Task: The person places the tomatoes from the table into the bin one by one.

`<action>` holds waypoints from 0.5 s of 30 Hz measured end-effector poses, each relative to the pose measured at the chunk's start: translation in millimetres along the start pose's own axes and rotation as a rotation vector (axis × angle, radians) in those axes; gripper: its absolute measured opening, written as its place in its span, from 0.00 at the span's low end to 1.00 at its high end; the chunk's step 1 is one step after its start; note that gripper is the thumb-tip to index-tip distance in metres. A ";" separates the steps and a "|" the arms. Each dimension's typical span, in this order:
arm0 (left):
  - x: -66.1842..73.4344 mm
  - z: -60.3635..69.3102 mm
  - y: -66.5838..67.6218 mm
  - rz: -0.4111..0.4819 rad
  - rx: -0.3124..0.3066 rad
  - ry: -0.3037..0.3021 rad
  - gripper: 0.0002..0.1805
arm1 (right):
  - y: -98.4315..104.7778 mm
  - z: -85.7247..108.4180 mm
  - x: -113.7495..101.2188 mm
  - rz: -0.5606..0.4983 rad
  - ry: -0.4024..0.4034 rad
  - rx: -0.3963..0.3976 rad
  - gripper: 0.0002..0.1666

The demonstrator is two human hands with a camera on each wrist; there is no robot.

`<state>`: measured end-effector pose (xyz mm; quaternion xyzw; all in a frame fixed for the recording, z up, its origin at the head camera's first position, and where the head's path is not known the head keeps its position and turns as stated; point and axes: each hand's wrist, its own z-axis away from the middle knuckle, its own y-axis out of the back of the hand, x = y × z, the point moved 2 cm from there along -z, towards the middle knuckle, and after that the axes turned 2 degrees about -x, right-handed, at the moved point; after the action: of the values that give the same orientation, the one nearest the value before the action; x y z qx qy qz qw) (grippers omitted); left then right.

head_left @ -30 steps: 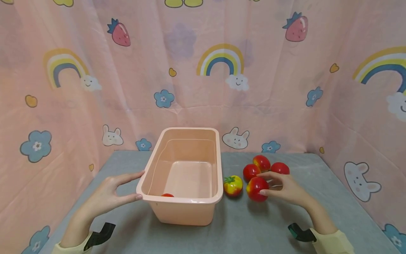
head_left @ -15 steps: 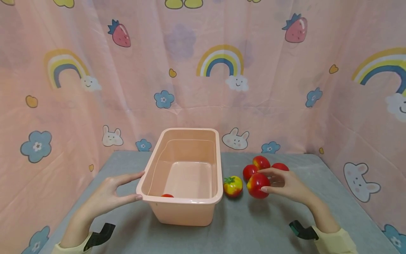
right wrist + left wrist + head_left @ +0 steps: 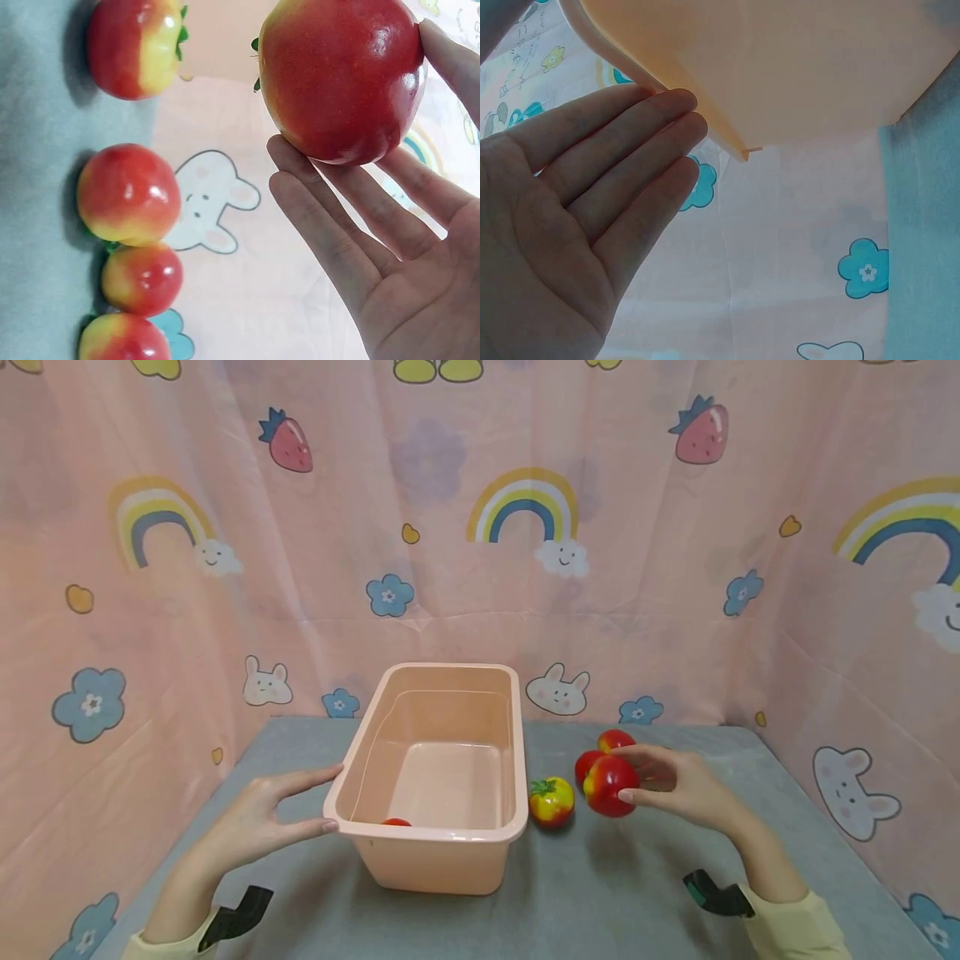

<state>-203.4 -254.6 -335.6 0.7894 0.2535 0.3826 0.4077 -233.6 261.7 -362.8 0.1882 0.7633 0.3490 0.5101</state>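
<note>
My right hand (image 3: 686, 785) holds a red tomato (image 3: 611, 787) between thumb and fingers, raised off the table; in the right wrist view, green leaf tips show at the edge of this tomato (image 3: 341, 79). Beside the bin sits a yellow-and-red tomato (image 3: 552, 803) with a green top. Behind the held one stand a red tomato (image 3: 587, 767) and another (image 3: 615, 740). A further tomato (image 3: 126, 339) shows in the right wrist view. My left hand (image 3: 251, 818) touches the left rim of a peach plastic bin (image 3: 431, 864), its fingers (image 3: 641, 169) straight. Inside the bin a bit of red (image 3: 396, 821) peeks up.
The bin stands at the middle of a grey cloth-covered table (image 3: 570, 902). A pink patterned curtain (image 3: 450, 610) hangs behind the table and along both sides.
My right hand has lifted the red tomato up and slightly away from me, covering the tomato at the back right. The left hand and the bin have stayed put.
</note>
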 end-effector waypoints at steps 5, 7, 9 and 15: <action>-0.1 0.3 -0.5 0.002 -0.005 0.002 0.33 | 4.5 -4.9 -2.7 0.005 0.021 -0.011 0.31; -0.3 0.3 -0.7 0.003 -0.006 0.000 0.33 | 6.3 -7.3 -3.9 0.004 0.028 -0.010 0.32; -0.4 0.2 -0.7 0.006 -0.004 -0.003 0.33 | 8.1 -9.4 -5.5 0.006 0.037 -0.010 0.32; -0.5 0.1 -0.7 0.012 0.000 -0.004 0.33 | 10.9 -16.0 -10.0 0.038 0.069 -0.004 0.31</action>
<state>-203.7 -254.5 -336.4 0.7918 0.2479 0.3835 0.4057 -244.9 257.2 -344.7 0.1894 0.7760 0.3663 0.4772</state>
